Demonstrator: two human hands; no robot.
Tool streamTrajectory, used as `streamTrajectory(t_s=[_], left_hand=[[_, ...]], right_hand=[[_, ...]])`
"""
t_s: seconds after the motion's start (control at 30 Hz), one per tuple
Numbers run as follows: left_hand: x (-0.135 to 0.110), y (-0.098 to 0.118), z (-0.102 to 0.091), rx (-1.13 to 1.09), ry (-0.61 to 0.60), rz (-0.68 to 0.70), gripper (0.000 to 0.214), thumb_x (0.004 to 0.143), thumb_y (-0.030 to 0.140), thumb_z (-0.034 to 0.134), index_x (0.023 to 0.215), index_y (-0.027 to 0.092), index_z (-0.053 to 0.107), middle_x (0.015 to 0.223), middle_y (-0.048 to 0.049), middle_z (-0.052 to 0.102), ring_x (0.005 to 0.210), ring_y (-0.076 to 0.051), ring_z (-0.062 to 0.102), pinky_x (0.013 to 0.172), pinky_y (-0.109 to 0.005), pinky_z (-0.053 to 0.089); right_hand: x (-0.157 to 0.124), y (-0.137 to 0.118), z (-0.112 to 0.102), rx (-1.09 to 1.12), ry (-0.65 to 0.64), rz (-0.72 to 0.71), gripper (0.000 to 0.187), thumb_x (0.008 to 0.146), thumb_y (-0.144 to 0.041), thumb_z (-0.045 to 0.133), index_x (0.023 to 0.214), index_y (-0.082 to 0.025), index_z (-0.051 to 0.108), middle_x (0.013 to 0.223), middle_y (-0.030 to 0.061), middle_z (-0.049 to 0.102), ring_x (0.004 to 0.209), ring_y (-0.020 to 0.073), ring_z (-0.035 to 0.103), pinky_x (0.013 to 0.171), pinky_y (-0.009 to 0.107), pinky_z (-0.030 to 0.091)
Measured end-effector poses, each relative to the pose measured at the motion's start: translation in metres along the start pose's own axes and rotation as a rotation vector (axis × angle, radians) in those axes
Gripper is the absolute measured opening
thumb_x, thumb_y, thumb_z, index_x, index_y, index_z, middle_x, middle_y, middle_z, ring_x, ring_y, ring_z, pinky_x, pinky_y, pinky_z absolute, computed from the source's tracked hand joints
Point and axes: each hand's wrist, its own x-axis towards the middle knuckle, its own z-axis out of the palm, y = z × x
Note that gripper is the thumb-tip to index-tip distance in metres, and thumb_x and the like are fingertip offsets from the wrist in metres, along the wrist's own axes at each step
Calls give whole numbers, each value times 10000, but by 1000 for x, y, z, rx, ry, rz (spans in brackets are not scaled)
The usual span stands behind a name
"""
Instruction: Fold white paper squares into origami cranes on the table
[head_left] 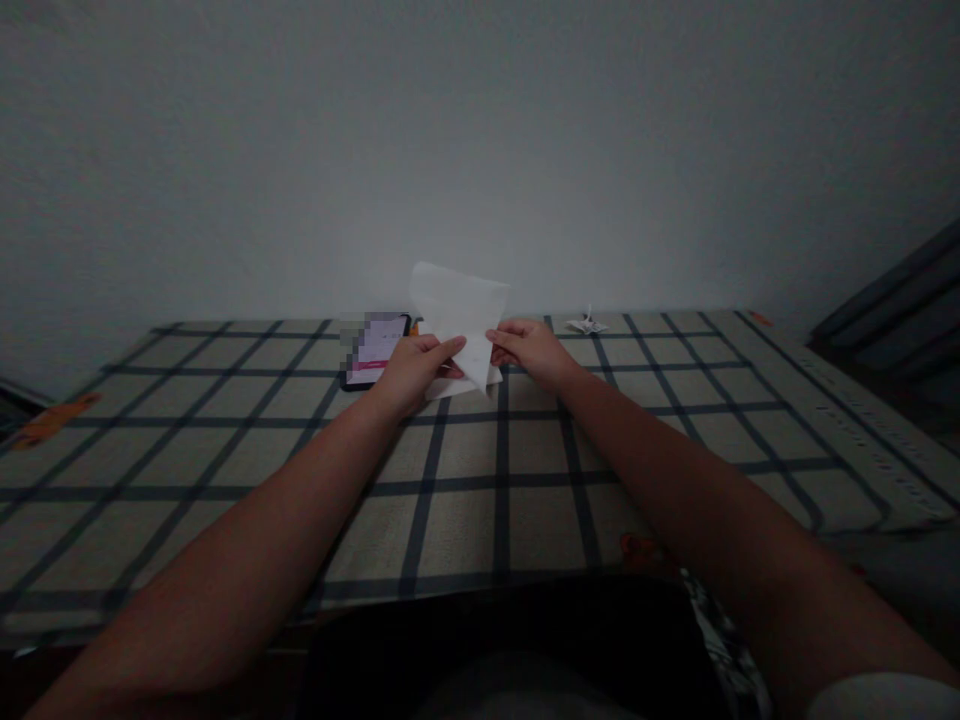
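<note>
A white sheet of paper (459, 300) is held up above the table, its top edge curling and its lower end coming to a point. My left hand (417, 368) pinches it from the left, thumb on the front face. On the right edge, my right hand (529, 348) grips the sheet between thumb and fingers. Beneath it another piece of white paper (444, 390) lies on the cloth, mostly covered. Just left of my left hand is a tablet (382, 350) with a lit screen, partly pixelated.
A folded white paper crane (588, 325) sits at the back, right of my right hand. The checked tablecloth (465, 520) covers the table, which meets a plain wall (480, 150) behind. Something orange (415, 328) peeks out beside the tablet.
</note>
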Motion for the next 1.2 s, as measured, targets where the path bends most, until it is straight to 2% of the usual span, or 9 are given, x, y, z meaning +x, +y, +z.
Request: streamTrajectory(t_s=[0.1, 0.2, 0.3, 0.5, 0.7, 0.8, 0.93, 1.07, 1.2], left_hand=[[1, 0, 1, -26, -18, -34, 353, 660, 403, 826, 785, 94, 711, 807, -96, 734, 678, -156, 668, 637, -270, 546], [2, -2, 1, -55, -120, -88, 355, 698, 422, 801, 801, 93, 715, 822, -113, 735, 702, -173, 676, 663, -305, 559], [2, -4, 1, -49, -199, -113, 368, 719, 446, 783, 748, 86, 710, 791, -128, 733, 671, -165, 670, 660, -292, 546], [1, -3, 0, -8, -155, -101, 377, 699, 454, 799, 665, 94, 693, 645, -88, 701, 543, -125, 624, 583, -239, 513], [-1, -1, 2, -9, -240, -150, 347, 674, 410, 826, 703, 81, 717, 729, -125, 727, 643, -154, 673, 666, -265, 552], [-4, 1, 3, 66, -202, -139, 333, 679, 397, 819, 638, 90, 699, 685, -126, 719, 613, -148, 664, 640, -252, 537], [-6, 6, 3, 132, -162, -97, 311, 687, 397, 800, 636, 105, 706, 651, -116, 712, 558, -152, 641, 593, -264, 520], [-6, 6, 3, 79, -150, -63, 279, 671, 378, 799, 667, 111, 717, 672, -101, 718, 558, -149, 633, 609, -272, 524], [-4, 4, 2, 58, -158, -36, 265, 677, 356, 792, 684, 100, 727, 728, -106, 729, 590, -141, 639, 637, -266, 535]], right_hand=[[0, -1, 3, -30, 43, -34, 180, 831, -244, 691, 686, -161, 626, 620, -2, 645, 556, 90, 606, 589, 224, 524], [0, -3, 5, -74, 88, -61, 182, 842, -237, 675, 687, -166, 613, 602, -11, 634, 539, 90, 595, 572, 221, 514], [-1, -4, 7, -83, 116, -67, 168, 848, -223, 664, 698, -170, 608, 587, -21, 626, 530, 86, 590, 565, 211, 509], [-3, -6, 12, -56, 155, -45, 166, 855, -186, 643, 699, -169, 588, 576, -28, 622, 527, 84, 595, 567, 206, 510], [-5, -9, 13, -82, 176, -61, 179, 860, -196, 645, 696, -176, 577, 575, -28, 618, 526, 86, 589, 573, 213, 513], [-5, -9, 13, -82, 186, -57, 183, 859, -205, 649, 694, -181, 573, 582, -23, 620, 537, 89, 592, 586, 219, 518], [-5, -9, 15, -34, 163, -34, 184, 853, -263, 670, 712, -185, 583, 611, -19, 624, 563, 90, 601, 609, 222, 525], [-7, -9, 15, 95, 43, 16, 198, 858, -365, 666, 804, -182, 613, 670, -8, 650, 587, 96, 617, 611, 232, 527], [-7, -7, 13, 52, -39, 24, 227, 807, -346, 722, 737, -166, 605, 624, -1, 660, 565, 97, 624, 586, 217, 518]])
